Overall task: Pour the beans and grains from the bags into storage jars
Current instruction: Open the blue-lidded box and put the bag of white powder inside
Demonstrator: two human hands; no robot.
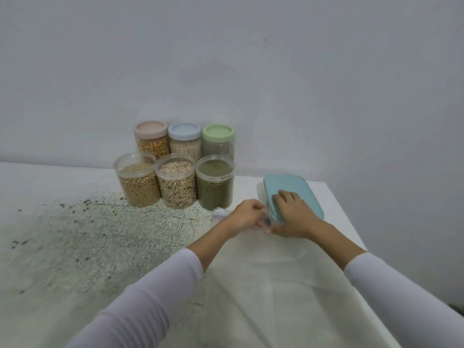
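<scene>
No text, label, brand, number or sign can be read anywhere in this view. The storage jars (175, 169) at about eleven o'clock from the hands show only their contents through clear walls, and their lids are plain. The blue lid (288, 187) of the container at one o'clock carries no lettering that can be made out. The counter (75, 242) and the wall (251, 71) behind bear no writing.

Pink lid (150, 128), blue lid (184, 131), green lid (218, 133), teal container lid (291, 189), speckled table (75, 234).
</scene>
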